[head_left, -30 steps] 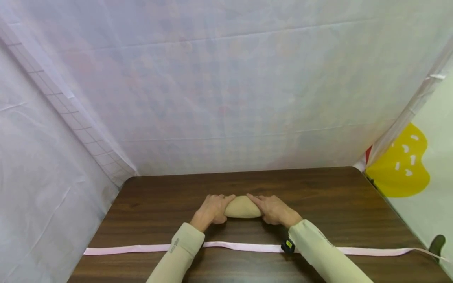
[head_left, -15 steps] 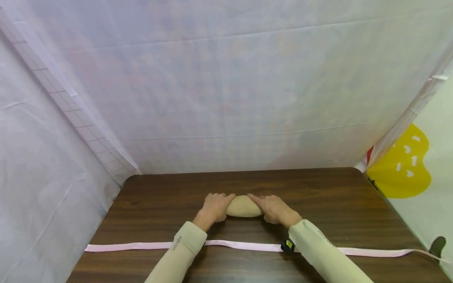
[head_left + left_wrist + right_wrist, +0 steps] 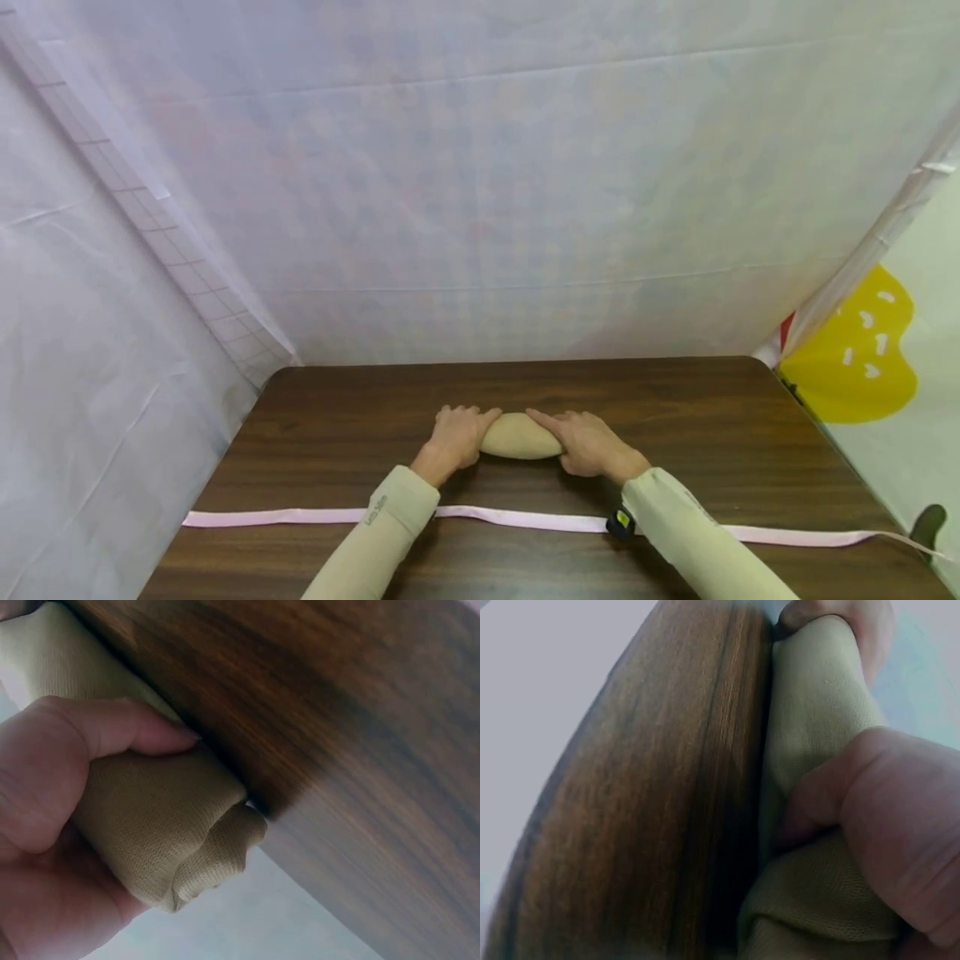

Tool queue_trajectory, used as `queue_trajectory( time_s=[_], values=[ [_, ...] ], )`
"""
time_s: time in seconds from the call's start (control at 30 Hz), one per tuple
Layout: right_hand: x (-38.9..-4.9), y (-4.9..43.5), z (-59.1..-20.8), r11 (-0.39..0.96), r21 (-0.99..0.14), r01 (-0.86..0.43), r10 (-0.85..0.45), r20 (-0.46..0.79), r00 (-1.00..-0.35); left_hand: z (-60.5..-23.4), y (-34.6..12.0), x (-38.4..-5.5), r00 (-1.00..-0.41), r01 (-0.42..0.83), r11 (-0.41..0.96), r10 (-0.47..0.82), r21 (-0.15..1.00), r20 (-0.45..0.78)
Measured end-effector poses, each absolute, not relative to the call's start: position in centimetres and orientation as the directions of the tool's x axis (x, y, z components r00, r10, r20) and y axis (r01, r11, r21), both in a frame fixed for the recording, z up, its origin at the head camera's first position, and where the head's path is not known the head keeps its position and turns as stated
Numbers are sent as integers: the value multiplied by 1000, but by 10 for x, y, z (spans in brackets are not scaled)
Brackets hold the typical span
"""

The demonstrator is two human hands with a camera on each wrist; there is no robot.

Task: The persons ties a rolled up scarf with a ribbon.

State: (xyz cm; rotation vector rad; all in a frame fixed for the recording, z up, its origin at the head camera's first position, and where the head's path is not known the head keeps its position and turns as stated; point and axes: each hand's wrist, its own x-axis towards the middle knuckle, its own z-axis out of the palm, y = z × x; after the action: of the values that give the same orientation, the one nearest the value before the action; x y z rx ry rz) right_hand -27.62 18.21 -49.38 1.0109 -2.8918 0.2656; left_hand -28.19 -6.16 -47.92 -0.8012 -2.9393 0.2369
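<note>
A beige knit cloth, rolled into a thick bundle (image 3: 521,437), lies across the middle of the brown table. My left hand (image 3: 456,437) grips its left end and my right hand (image 3: 588,442) its right end. In the left wrist view the thumb presses over the cloth roll (image 3: 161,810), and a folded layer shows at its end. In the right wrist view the thumb digs into the beige roll (image 3: 817,690), creasing it, with the other hand (image 3: 870,622) at the far end. Most fingers are hidden behind the bundle.
A pink ribbon (image 3: 525,520) runs across the wood-grain table (image 3: 345,558), passing under both forearms. Beside my right cuff is a small black device (image 3: 621,523). White sheeting (image 3: 480,208) hangs behind the table, and a yellow shape (image 3: 855,358) hangs at the right.
The head view has drifted slightly. Both hands keep hold of the bundle's ends, with the right hand and wrist moved a little to the right. Otherwise the bundle looks much the same.
</note>
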Motion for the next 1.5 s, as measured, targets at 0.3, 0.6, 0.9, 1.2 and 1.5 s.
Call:
queue_trajectory(
  time_s=[0.3,0.6,0.9,1.2,1.5],
  values=[
    [-272,178,-490,787,-102,-609,-605,67,-793,-482,-62,-285,-865,484,860,498,-164,63],
    [-265,179,-487,774,-19,-634,-628,114,-770,-479,-66,-290,-845,512,844,528,-158,87],
    [-258,182,-477,731,25,-682,-671,207,-712,-474,-68,-292,-826,530,834,548,-152,129],
    [-249,181,-469,707,47,-705,-684,295,-667,-472,-73,-295,-818,528,837,546,-143,180],
    [-238,176,-457,688,141,-712,-696,407,-592,-467,-80,-296,-789,540,829,559,-145,254]
  ],
)
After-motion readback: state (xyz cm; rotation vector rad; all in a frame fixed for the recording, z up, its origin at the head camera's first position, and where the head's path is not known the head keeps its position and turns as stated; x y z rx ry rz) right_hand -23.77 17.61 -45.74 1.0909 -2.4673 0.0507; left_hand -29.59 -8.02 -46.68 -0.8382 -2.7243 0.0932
